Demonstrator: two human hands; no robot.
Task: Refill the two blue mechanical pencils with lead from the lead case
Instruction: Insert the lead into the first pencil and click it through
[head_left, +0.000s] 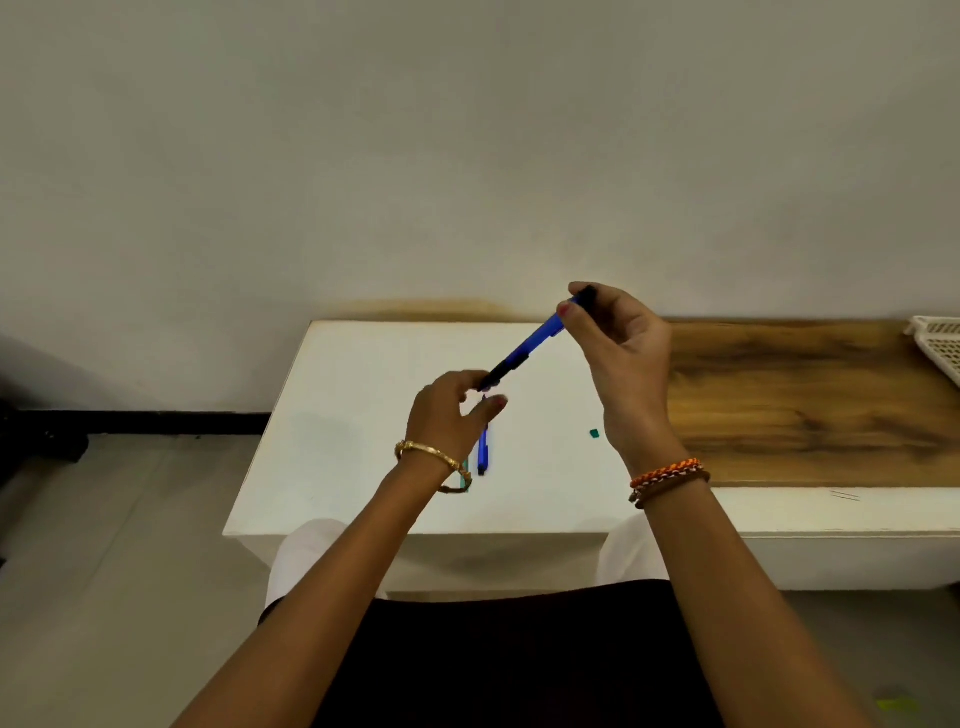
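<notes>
Now, the scene line by line.
Right hand (621, 353): pinches the upper, black-capped end of a blue mechanical pencil (530, 345), held slanted above the surface (363, 415).
Left hand (449, 410): fingers curled at the pencil's lower black tip, pinching it.
Second blue pencil (483, 451): lies on the white surface just beneath the left hand.
Green piece (595, 433): small, lying on the surface near the right wrist.
Basket (937, 345): white, at the far right edge.
</notes>
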